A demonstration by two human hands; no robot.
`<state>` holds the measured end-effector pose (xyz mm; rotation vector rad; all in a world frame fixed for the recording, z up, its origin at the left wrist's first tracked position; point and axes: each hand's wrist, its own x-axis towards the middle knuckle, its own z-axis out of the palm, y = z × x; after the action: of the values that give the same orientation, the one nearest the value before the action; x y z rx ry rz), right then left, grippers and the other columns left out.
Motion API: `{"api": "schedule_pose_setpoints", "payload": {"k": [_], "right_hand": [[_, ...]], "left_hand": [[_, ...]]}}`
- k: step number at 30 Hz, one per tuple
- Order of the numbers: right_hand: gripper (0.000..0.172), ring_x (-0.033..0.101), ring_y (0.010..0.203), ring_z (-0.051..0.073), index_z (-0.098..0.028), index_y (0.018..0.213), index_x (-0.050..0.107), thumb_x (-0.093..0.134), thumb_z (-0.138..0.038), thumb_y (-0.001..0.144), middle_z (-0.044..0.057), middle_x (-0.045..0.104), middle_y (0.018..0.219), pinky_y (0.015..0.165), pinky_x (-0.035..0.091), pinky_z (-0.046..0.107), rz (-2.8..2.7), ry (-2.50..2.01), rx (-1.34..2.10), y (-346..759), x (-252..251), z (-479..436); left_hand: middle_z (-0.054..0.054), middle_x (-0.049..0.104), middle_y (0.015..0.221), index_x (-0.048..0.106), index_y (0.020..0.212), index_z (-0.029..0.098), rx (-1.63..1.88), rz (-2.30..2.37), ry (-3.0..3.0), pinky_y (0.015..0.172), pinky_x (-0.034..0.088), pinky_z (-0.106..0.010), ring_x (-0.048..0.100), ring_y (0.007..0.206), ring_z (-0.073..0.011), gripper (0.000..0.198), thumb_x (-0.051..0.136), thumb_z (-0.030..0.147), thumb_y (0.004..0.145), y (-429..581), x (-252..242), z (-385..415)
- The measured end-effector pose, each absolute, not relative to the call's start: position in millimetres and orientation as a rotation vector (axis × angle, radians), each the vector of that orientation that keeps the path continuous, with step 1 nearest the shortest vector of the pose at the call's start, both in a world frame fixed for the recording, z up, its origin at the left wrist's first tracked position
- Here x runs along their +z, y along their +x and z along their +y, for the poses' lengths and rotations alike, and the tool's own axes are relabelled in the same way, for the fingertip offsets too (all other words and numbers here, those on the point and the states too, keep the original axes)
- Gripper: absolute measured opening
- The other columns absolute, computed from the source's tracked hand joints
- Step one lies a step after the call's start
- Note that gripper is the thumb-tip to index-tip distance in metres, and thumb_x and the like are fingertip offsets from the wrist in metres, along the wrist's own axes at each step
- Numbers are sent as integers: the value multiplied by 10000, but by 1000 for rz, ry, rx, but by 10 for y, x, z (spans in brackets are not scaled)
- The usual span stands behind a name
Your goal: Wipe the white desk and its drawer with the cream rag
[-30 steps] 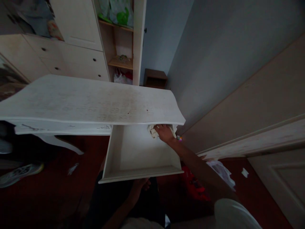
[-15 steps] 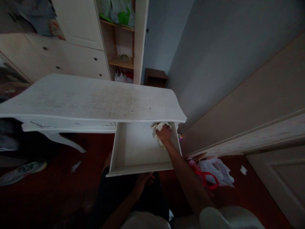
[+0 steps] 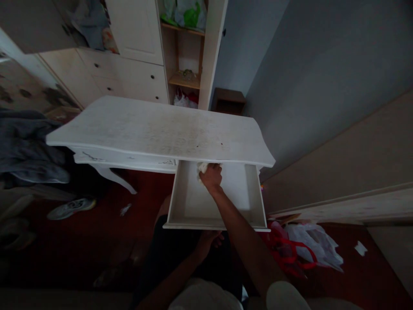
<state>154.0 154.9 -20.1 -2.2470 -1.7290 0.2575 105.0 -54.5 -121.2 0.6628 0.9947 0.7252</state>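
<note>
Your right hand [image 3: 212, 176], fingers bunched around the crumpled cream cloth [image 3: 202, 167], has shifted from far right toward far left inside the open white rectangular drawer [image 3: 239, 186], bringing that side within reach (your left hand's [image 3: 207, 244] grip, I can't tell).

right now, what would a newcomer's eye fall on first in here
Probably the long white table across the middle, with dark smudges on its top. Next, the pulled-out drawer under its right part, where the right hand holds a pale cloth near the back. A lone shoe on the reddish floor at lower left may also catch the eye.
</note>
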Motion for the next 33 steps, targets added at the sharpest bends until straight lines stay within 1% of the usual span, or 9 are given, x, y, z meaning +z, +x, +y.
{"api": "schedule_pose_setpoints", "payload": {"k": [4,7,11,15,20,23,26,30,33], "right_hand": [[646,447,1220,351,-76,1377,420,606,-354,824,246,486,1368,870,526,443,-2023,-2040,263,1138,-204,1457],[610,437,1216,338,-126,1381,441,596,-293,815,192,478,1409,896,512,452,-2281,-1838,292,967,-188,1432],[463,444,1217,317,-148,1290,541,570,-273,845,143,554,1345,927,484,439,-2482,-1648,338,1031,-165,1421],[316,510,1163,265,-189,1158,642,594,-262,853,95,633,1242,986,438,415,-2814,-1331,420,1233,-170,1236],[263,542,1124,318,-259,1058,720,599,-192,834,69,686,1146,823,491,413,-3143,-890,444,1286,-164,824],[254,565,1083,313,-258,1009,741,597,-148,831,69,710,1076,832,473,417,-3216,-693,436,1255,-126,717],[238,570,1074,296,-256,1022,737,613,-160,843,44,719,1059,842,461,400,-3219,-570,437,1254,-82,719],[199,591,1031,279,-245,957,746,598,-151,865,10,732,1007,797,469,375,-3267,-491,384,1261,-61,733],[186,598,1025,278,-232,929,751,586,-160,880,20,734,1005,782,476,377,-3289,-494,321,1278,-84,717]], "left_hand": [[-57,660,638,643,698,157,717,992,685,532,388,-265,553,549,-145,536,676,682,594,1043,-1196,-540],[-55,642,600,657,665,154,712,1001,719,535,374,-267,546,550,-149,539,644,690,619,1036,-1169,-540],[-58,671,669,660,691,147,689,992,675,534,375,-258,544,551,-131,500,667,640,610,1029,-1154,-540],[-57,684,700,663,756,150,677,981,640,541,396,-260,558,556,-131,502,704,620,584,1030,-1177,-539],[-52,685,685,654,721,157,685,971,609,542,394,-257,556,548,-129,475,721,604,574,1031,-1204,-538],[-57,691,690,660,696,157,701,964,595,548,396,-257,563,562,-134,438,722,576,583,1018,-1190,-537],[-58,698,696,673,697,157,711,972,606,566,406,-260,572,584,-141,395,724,538,604,1003,-1167,-533],[-57,700,682,678,676,157,696,994,613,577,408,-266,567,587,-147,380,733,523,589,999,-1157,-526],[-56,703,678,692,666,156,693,1025,612,599,419,-278,570,595,-152,355,736,497,575,996,-1159,-523]]}}
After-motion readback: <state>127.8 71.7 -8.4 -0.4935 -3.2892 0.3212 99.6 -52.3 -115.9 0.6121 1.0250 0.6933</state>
